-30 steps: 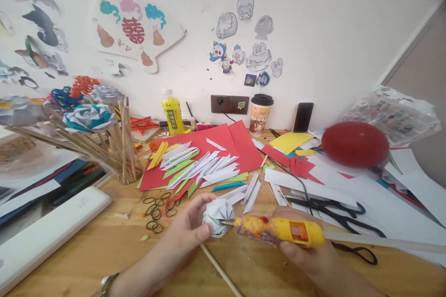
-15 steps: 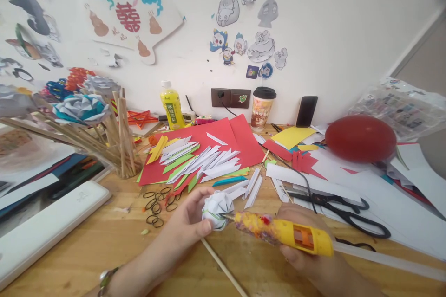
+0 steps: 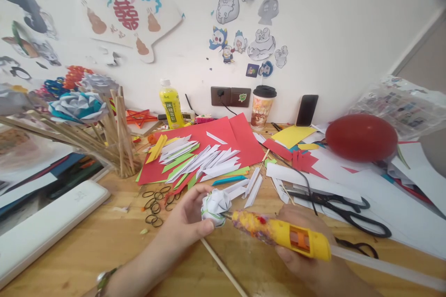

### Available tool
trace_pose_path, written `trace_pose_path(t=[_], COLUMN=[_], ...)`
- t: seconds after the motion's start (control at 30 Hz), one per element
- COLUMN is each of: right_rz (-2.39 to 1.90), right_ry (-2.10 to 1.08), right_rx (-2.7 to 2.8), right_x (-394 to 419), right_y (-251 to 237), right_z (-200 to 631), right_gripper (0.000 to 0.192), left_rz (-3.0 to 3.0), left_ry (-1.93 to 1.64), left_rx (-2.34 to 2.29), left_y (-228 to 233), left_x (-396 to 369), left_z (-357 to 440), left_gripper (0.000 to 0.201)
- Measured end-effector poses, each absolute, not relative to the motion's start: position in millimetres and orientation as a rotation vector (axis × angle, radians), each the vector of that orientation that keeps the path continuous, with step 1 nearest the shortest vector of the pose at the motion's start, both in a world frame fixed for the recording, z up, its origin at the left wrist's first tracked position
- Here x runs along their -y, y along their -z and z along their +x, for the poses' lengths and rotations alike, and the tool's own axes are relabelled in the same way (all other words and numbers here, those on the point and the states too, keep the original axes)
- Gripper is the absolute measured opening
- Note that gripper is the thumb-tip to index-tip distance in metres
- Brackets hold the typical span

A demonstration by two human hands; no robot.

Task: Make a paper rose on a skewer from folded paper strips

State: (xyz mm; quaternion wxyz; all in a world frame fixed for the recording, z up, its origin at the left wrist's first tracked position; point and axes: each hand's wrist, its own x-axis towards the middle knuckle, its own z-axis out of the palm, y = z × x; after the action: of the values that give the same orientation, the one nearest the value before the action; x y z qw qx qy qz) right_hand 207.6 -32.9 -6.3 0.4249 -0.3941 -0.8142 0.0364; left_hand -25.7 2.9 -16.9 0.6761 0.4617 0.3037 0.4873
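My left hand [image 3: 190, 220] is closed around a white paper flower [image 3: 216, 204] with thin green edges, thumb in front and fingers behind. From under the flower a wooden stick [image 3: 223, 267] slants down toward the front edge of the view. In my right hand [image 3: 303, 227] is a yellow hot glue gun [image 3: 278, 234], its front part crusted with dried glue. The metal nozzle points left and meets, or nearly meets, the flower's right side. A clear glue stick [image 3: 386, 267] sticks out of the gun's back end. The right hand's fingers are partly hidden behind the gun.
Folded paper strips [image 3: 205, 162] lie on red sheets [image 3: 223, 130] beyond my hands. Black rubber bands [image 3: 153, 206] are scattered at left, black scissors [image 3: 344, 213] at right. Finished paper flowers [image 3: 78, 106] on sticks, a yellow bottle [image 3: 171, 104], a cup [image 3: 262, 109] and a red balloon [image 3: 361, 137] stand around.
The paper flower has turned slightly in my left hand. The glue gun's back end has dropped a little and shifted slightly left, its nozzle staying by the flower.
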Motion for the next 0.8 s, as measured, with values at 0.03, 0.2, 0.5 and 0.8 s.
trace_pose_path(t=[0.03, 0.2, 0.5, 0.8], right_rz=[-0.991, -0.995, -0.965, -1.547], right_ry=[-0.051, 0.187, 0.441, 0.662], right_rx=[2.048, 2.179, 2.208, 2.141], right_x=[34, 37, 39, 0], right_y=[6, 1, -7, 23], right_z=[208, 209, 210, 239], right_gripper=[0.042, 0.034, 0.032, 0.025], left_rz=[1.042, 1.076, 1.134, 1.020], left_ry=[-1.110, -1.148, -1.233, -1.392], left_rx=[-0.684, -0.715, -0.788, -1.017], left_y=[17, 14, 9, -5], left_x=[-3, -3, -8, -5], left_z=[-26, -24, -30, -36], left_gripper=[0.053, 0.048, 0.045, 0.053])
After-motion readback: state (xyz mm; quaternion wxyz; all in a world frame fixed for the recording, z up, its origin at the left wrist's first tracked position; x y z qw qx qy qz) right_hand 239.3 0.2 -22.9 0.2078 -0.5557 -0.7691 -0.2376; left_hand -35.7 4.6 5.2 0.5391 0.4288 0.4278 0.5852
